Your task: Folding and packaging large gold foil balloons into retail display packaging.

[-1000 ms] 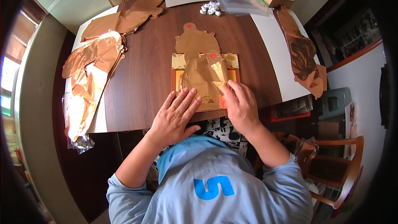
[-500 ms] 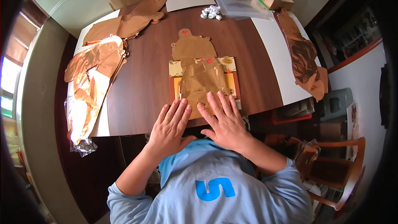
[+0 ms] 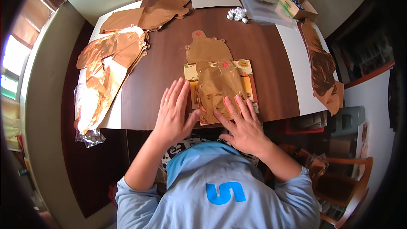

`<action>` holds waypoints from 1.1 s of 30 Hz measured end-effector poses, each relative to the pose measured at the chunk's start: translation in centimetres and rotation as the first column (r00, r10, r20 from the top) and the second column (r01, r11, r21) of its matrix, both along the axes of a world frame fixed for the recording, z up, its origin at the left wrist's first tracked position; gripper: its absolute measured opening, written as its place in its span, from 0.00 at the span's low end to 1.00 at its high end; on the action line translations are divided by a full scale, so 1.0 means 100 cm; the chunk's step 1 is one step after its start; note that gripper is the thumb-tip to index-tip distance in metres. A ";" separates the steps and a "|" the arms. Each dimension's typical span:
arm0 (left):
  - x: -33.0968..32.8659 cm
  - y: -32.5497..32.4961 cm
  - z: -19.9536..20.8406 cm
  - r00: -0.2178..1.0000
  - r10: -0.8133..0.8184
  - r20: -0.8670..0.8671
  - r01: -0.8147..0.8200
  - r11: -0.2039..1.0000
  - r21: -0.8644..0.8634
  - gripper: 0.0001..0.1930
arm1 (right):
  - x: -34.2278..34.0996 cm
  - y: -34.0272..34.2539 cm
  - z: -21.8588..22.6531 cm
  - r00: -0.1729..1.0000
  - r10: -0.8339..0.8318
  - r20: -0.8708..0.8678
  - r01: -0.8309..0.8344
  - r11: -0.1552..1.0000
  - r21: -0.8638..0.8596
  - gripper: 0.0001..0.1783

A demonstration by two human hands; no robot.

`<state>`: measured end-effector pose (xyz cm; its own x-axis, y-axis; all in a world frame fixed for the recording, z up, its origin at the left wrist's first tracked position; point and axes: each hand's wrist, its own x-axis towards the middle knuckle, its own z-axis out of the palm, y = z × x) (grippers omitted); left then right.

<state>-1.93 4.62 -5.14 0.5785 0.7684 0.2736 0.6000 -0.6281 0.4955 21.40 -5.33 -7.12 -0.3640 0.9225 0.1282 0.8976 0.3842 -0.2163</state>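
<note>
A flat copper foil balloon (image 3: 208, 50), folded, lies down the middle of the table with its near part over a printed cardboard sheet (image 3: 249, 68). The fingertips of my right hand (image 3: 245, 128) rest on the foil's near end, fingers stretched out, palm down. My left hand (image 3: 173, 108) is left of the cardboard sheet with its fingers straight and holds nothing. Its thumb points toward the foil's near left edge; whether it touches cannot be told.
More flat copper foil balloons lie on the left (image 3: 111, 55) and right (image 3: 319, 65) sides of the brown table (image 3: 161, 59). At the back are a clump of small white pieces (image 3: 237, 15), clear plastic sheets (image 3: 260, 6) and an open box (image 3: 296, 6). A wooden chair (image 3: 356, 186) stands lower right.
My left hand has lifted off the foil's near end and moved left and away from me. My right hand stays on the foil. The whole view has shifted slightly.
</note>
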 end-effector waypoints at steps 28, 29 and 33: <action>0.047 -0.040 -0.024 0.926 -0.202 -0.320 0.266 0.949 0.170 0.43 | 0.078 0.103 0.040 0.870 -0.212 -0.444 0.201 0.977 -0.072 0.23; 0.047 -0.039 -0.026 0.921 -0.198 -0.337 0.274 0.942 0.196 0.42 | 0.083 0.117 0.039 0.870 -0.316 -0.379 0.271 0.948 -0.168 0.22; 0.044 -0.042 -0.033 0.915 -0.174 -0.364 0.283 0.920 0.271 0.36 | 0.094 0.149 0.043 0.932 -0.239 -0.271 0.169 0.951 -0.259 0.22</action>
<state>2.43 0.38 -8.41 0.8253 0.5103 0.2416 0.5141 -0.8562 0.0523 30.85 9.56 -2.87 -0.1426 0.9895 -0.0217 0.8328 0.1081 -0.5429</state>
